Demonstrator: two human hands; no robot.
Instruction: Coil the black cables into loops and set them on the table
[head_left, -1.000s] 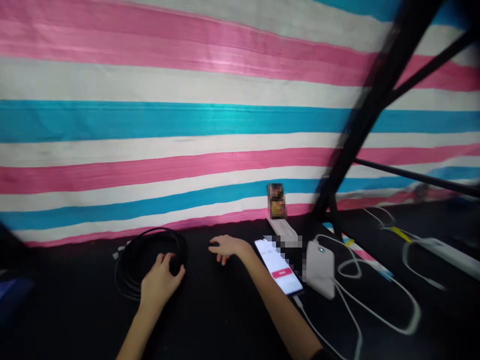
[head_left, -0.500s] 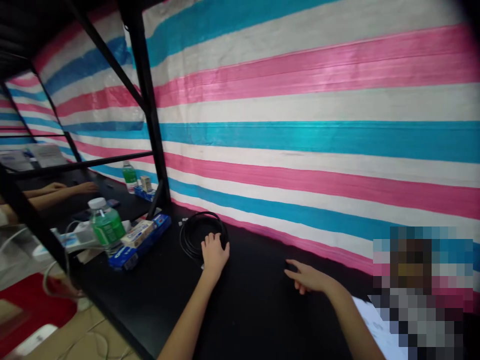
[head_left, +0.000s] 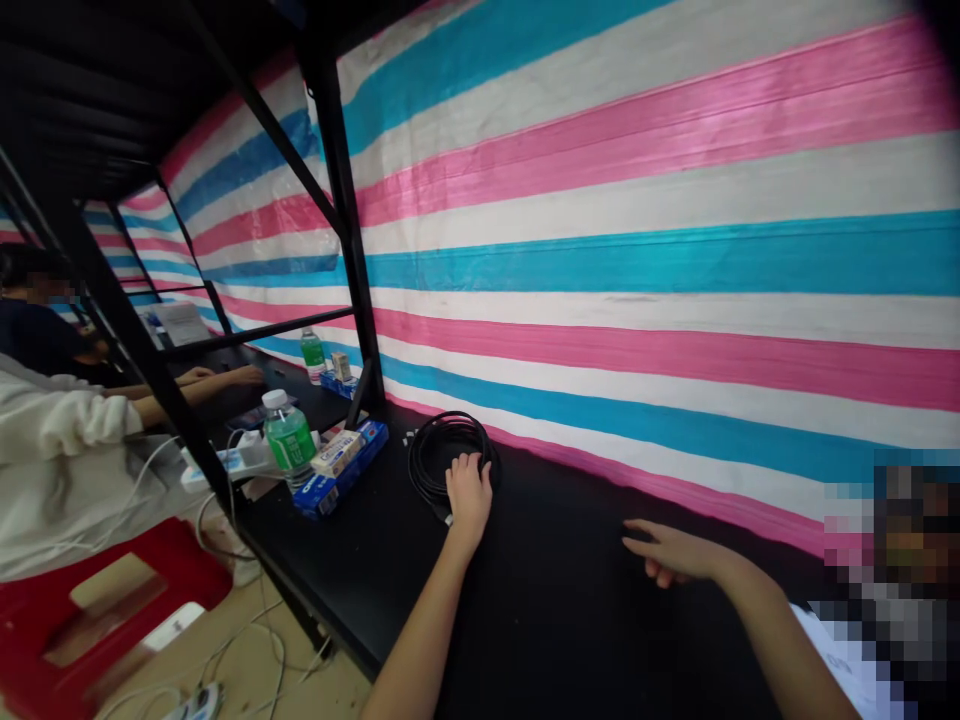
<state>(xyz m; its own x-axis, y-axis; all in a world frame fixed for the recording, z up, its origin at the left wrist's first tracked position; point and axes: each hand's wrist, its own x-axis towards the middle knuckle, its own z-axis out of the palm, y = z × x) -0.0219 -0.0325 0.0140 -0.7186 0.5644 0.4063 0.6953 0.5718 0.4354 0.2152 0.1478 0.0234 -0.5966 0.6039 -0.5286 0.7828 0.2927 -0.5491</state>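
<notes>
A coil of black cable lies on the black tabletop near the striped wall sheet. My left hand rests over the near right side of the coil, fingers stretched out and touching it; I see no firm grip around the cable. A pale cable end shows beside that hand. To the right, apart from the coil, my right hand hovers close to the tabletop with nothing in it. Its index finger and thumb are extended, and the other fingers are partly curled.
Left of the coil are a blue box, a small cream box and a green-labelled bottle. A black metal post rises behind. Another person's sleeve shows at left, above a red stool. White paper lies right.
The view has turned left, so everything sits further right, and more of the neighbouring person and stool shows. Both hands keep nearly the same pose; my left hand is still on the cable coil.
</notes>
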